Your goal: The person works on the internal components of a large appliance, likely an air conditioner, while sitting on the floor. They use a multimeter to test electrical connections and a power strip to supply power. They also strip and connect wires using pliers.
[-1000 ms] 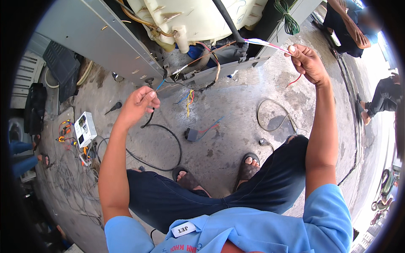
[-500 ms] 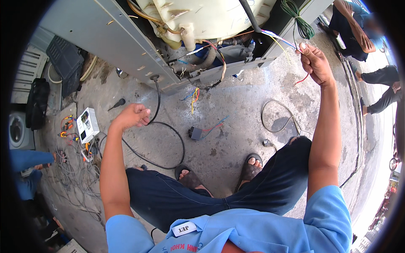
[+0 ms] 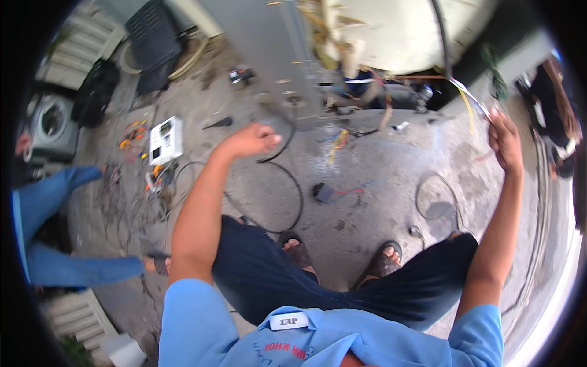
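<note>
My right hand (image 3: 505, 140) is raised beside an opened washing machine (image 3: 260, 43), its fingers pinched round the ends of thin electrical wires (image 3: 474, 101). White, purple and yellow strands run from a black cable (image 3: 444, 37) in front of the pale tub (image 3: 391, 30). Blur hides which strands are between the fingertips. My left hand (image 3: 251, 140) hovers over the floor with curled fingers and no visible object in them. Just beside it a black cord (image 3: 301, 189) loops on the concrete. Between my hands lies a small dark box (image 3: 322, 192) with red and blue leads.
A white device (image 3: 166, 140) and tangled leads lie at the left. A co-worker's blue-trousered legs (image 3: 85, 269) extend in nearby. Another person (image 3: 553, 98) is at the far right. A grey cord with a plug (image 3: 416, 231) lies before my right knee. A front-loading washer (image 3: 54, 122) stands far left.
The view has swung left, so the scene sits further right. The co-worker's legs at the left reach further in. My right hand still holds the wires; my left stays curled.
</note>
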The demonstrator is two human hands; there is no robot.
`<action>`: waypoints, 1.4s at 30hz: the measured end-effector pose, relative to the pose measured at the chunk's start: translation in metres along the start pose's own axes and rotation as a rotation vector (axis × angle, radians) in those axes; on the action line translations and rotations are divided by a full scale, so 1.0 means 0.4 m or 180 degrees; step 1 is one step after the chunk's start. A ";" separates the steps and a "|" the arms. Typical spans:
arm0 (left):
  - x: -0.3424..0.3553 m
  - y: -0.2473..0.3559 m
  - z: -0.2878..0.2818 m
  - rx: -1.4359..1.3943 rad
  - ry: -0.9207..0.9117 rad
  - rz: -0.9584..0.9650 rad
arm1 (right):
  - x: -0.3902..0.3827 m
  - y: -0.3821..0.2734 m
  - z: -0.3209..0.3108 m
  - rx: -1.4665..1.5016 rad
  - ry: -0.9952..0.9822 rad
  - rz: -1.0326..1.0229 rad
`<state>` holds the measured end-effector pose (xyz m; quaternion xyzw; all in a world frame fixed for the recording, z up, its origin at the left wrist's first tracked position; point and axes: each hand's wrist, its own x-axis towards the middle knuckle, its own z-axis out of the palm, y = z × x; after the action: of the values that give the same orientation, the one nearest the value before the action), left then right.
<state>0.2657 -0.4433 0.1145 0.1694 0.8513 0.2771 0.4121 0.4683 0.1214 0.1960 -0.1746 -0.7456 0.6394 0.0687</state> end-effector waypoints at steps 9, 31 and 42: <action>0.004 0.072 0.040 0.0449 0.0120 -0.0031 | 0.043 0.192 -0.161 -0.0191 0.0222 -0.0119; -0.905 0.202 -0.239 -0.3601 0.2961 0.4179 | -0.042 0.033 -0.022 0.0267 -0.0085 -0.0135; -0.341 0.317 0.250 -0.1539 0.2269 0.1190 | -0.048 0.043 -0.020 0.0407 -0.0204 -0.0195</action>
<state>0.4350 -0.3803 0.2243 0.1132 0.8057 0.5779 0.0647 0.4916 0.1243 0.1827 -0.1265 -0.7100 0.6886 0.0754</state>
